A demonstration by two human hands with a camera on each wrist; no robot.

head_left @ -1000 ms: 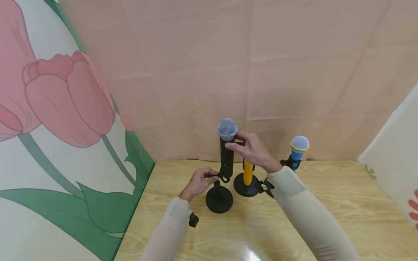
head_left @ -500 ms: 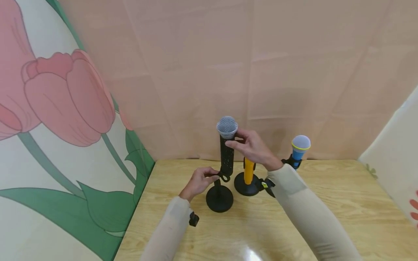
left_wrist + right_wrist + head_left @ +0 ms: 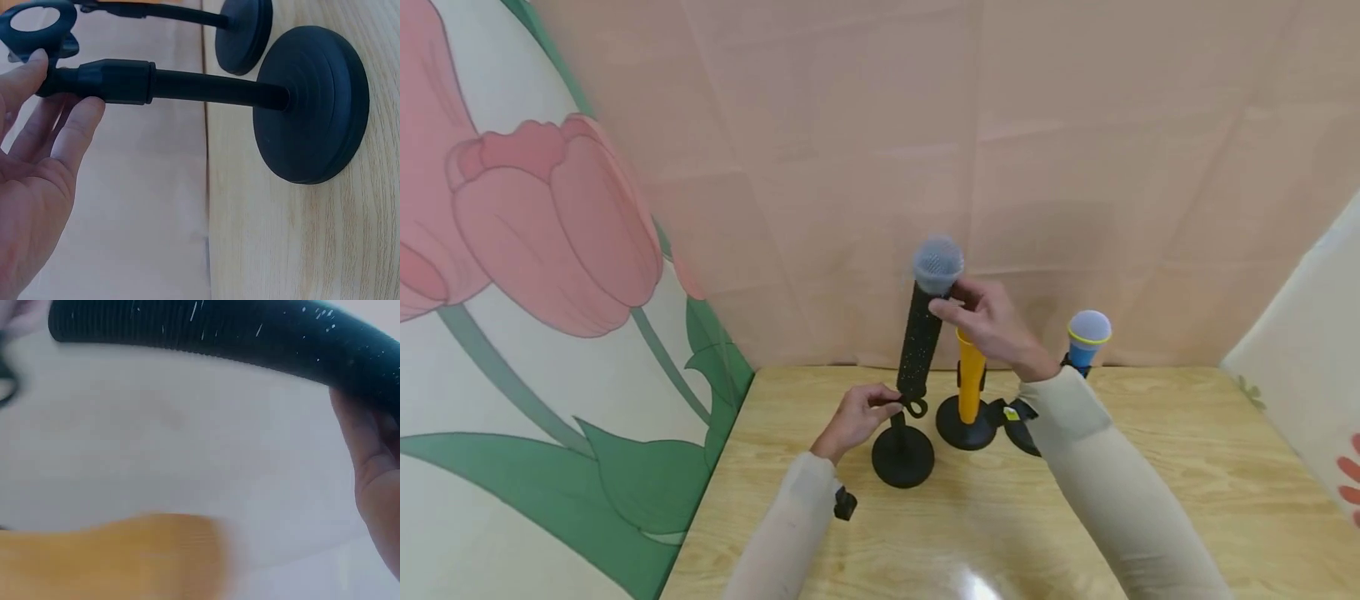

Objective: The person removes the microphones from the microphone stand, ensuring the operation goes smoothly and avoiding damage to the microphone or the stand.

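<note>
Operator: Microphone position relative to your fingers, please confirm.

Technician: Your right hand (image 3: 985,321) pinches the black microphone (image 3: 921,337) just under its mesh head, thumb and fingers curled round the upper body. The microphone is clear of the stand ring (image 3: 916,407); its lower end sits just above the ring and a little to the left of it.

Operator: Long axis?

Technician: Near upright, but tilted: the head leans to your right and away from the stand, the tail points down and left toward the ring. In the right wrist view the speckled body (image 3: 237,334) runs across the frame with your fingers (image 3: 365,456) wrapped at one end.

Operator: And the other hand?

Technician: Your left hand (image 3: 857,417) grips the black stand (image 3: 902,454) at the collar just below the ring. In the left wrist view the fingers (image 3: 72,128) curl round the stem (image 3: 125,84), and the round base (image 3: 312,103) rests flat on the wooden table (image 3: 1150,500).

Operator: Nearer hand?

Technician: Left is nearer the ring; right is nearer the microphone head. The orange microphone (image 3: 970,375) stands just beside, under your right wrist; the blue microphone (image 3: 1086,337) stands farther right.
</note>
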